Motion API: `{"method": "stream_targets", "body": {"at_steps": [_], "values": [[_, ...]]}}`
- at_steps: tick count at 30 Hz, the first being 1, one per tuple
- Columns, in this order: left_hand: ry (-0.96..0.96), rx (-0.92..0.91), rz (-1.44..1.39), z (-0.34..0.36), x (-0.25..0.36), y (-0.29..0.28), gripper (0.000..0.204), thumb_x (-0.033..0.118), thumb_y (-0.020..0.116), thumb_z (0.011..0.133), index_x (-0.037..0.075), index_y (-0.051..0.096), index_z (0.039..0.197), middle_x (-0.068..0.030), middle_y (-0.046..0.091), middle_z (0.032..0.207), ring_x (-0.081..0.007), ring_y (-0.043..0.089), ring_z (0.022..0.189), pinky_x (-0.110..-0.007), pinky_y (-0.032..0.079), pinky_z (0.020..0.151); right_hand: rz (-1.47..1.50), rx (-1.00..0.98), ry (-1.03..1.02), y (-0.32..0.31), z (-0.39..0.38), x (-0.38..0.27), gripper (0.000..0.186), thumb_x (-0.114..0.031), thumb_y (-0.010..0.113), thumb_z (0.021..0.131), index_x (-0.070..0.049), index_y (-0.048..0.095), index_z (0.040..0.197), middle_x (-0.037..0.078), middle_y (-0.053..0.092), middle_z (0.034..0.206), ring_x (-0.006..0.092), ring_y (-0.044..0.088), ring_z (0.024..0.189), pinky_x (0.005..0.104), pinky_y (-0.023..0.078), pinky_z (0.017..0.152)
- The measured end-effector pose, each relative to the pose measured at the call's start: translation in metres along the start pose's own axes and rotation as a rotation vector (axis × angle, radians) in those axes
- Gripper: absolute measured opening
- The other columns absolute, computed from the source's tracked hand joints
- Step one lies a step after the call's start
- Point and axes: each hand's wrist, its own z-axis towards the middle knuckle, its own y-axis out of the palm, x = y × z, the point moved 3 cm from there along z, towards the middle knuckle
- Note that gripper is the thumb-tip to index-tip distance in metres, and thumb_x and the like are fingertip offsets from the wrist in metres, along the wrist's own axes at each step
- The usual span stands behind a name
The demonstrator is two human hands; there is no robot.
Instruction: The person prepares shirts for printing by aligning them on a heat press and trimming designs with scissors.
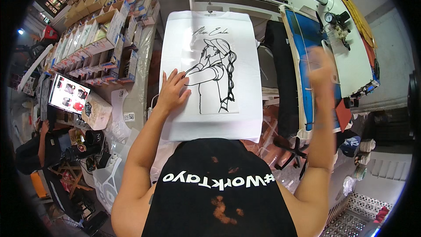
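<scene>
A white T-shirt [210, 127] lies spread flat in front of me. On its chest is a black line drawing [215, 70] of a figure in a cap with a long braid, with script lettering above. A pale, slightly glossy rectangle surrounds the drawing, like a sheet of film. My left hand [174, 90] rests on the shirt at the drawing's left edge, fingers spread and nothing held. Raised off to the right, my right hand [321, 66] is smeared by motion in front of a blue panel [302, 48]. Whether it holds anything is hidden by the blur.
A white machine [316, 0] with a pressure gauge [329, 17] stands at the far right, beside a black padded roll [280, 83]. Boxes of flat packs [94, 35] fill the left side, near a lit screen [69, 93]. Another person's arm [43, 142] shows at far left.
</scene>
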Motion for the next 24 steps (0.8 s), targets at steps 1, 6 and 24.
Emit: {"method": "stream_targets", "body": {"at_steps": [1, 6, 24], "values": [[0.001, 0.011, -0.006, -0.002, -0.001, 0.0, 0.04, 0.024, 0.072, 0.081, 0.01, 0.061, 0.117, -0.0111, 0.055, 0.133, -0.0385, 0.039, 0.135, -0.066, 0.018, 0.112, -0.018, -0.125, -0.064, 0.042, -0.023, -0.048, 0.024, -0.006, 0.068, 0.076, -0.003, 0.067, 0.099, 0.014, 0.065, 0.106, 0.0337, 0.061, 0.097, 0.0414, 0.047, 0.092], [-0.007, 0.025, 0.043, -0.008, -0.003, -0.005, 0.04, 0.026, 0.072, 0.081, 0.009, 0.062, 0.116, -0.0109, 0.054, 0.135, -0.0375, 0.039, 0.136, -0.066, 0.017, 0.113, 0.063, -0.324, -0.206, 0.172, -0.122, -0.066, 0.042, -0.028, 0.069, 0.083, -0.005, 0.063, 0.118, 0.018, 0.054, 0.131, 0.04, 0.045, 0.127, 0.0526, 0.032, 0.108], [-0.095, 0.08, -0.077, -0.012, -0.003, -0.011, 0.043, 0.019, 0.075, 0.076, 0.005, 0.062, 0.115, -0.0135, 0.055, 0.13, -0.0351, 0.043, 0.133, -0.06, 0.024, 0.113, 0.057, -0.392, -0.141, 0.192, -0.138, -0.072, 0.051, -0.032, 0.068, 0.081, -0.008, 0.062, 0.125, 0.02, 0.049, 0.14, 0.0385, 0.04, 0.134, 0.0547, 0.023, 0.114]]}}
